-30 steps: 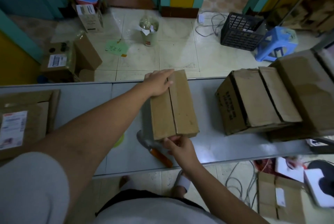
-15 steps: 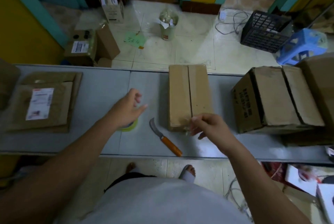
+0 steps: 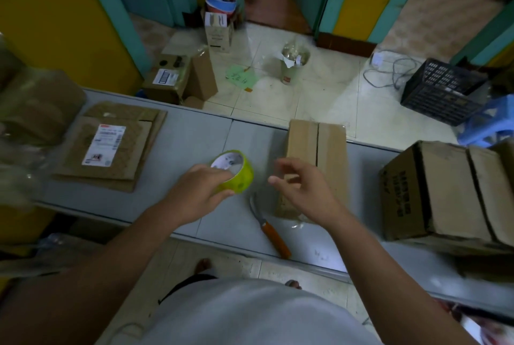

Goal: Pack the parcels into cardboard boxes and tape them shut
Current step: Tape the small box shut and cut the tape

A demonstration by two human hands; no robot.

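Grey table (image 3: 194, 136), seen from above. Left hand (image 3: 199, 189) grips a yellow-green roll of tape with a white core (image 3: 236, 175), fingers curled over its near-left rim, thumb on the outer band. The roll is tilted, open side up; cannot tell whether it touches the table.

Right hand (image 3: 303, 191) hovers over the near end of a small oblong brown cardboard box (image 3: 331, 150), fingers apart and loosely bent, holding nothing.

The box lies at table centre, just right of the roll, with its flaps folded shut and a dark seam running near to far.

A curved knife with an orange handle (image 3: 271, 229) lies near the table's near edge, between the hands.

Larger brown cardboard box (image 3: 445, 191) at right. Flattened cardboard stack with a white label (image 3: 111, 147) at left.
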